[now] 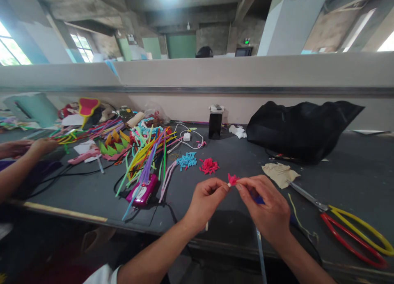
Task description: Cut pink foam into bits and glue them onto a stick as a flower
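Note:
My left hand (pixel 209 200) is closed in a pinch on the pale stem of a small pink flower (pixel 232 179). Thumb and forefinger of my right hand (pixel 266 202) pinch the flower's petals from the other side. Something blue (pixel 259 199) shows under my right palm, mostly hidden, and a translucent stick (pixel 260 251) hangs below it past the table edge. Just beyond my hands lie a pile of small pink pieces (pixel 209 166) and a pile of blue pieces (pixel 186 161).
Large scissors (pixel 326 209) with red and yellow handles lie at right, tips on a beige cloth (pixel 279 175). Behind stands a black bag (pixel 295 130). Coloured pipe cleaners (pixel 146 156) cover a magenta box (pixel 143 191). A phone (pixel 215 126) stands upright. At left, another person's hands (pixel 40 146) work.

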The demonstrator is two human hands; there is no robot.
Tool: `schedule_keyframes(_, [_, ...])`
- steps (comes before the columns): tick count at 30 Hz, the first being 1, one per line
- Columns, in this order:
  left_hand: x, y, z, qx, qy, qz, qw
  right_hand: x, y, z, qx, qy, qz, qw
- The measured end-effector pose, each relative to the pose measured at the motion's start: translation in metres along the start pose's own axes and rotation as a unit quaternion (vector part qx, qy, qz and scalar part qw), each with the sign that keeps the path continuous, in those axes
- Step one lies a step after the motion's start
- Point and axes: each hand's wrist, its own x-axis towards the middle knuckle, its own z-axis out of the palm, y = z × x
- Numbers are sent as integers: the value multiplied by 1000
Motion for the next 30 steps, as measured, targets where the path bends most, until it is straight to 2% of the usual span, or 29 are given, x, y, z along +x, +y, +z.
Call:
schedule_keyframes(5, [-1,1,1,-4,3,-5,1000,1,-2,1,-1,1,16,1000])
schedule_keyframes(18, [-1,0,-2,20,-2,13,1000,0,0,0,-1,4,1,1000])
schedule_keyframes(25, [2,3,-4,-120,-74,-72,987,1,0,-7,-8,69,3,998])
schedule_keyframes(30, [5,2,-5,-166,-93,-103,976,-1,1,-6,1,62,25,998])
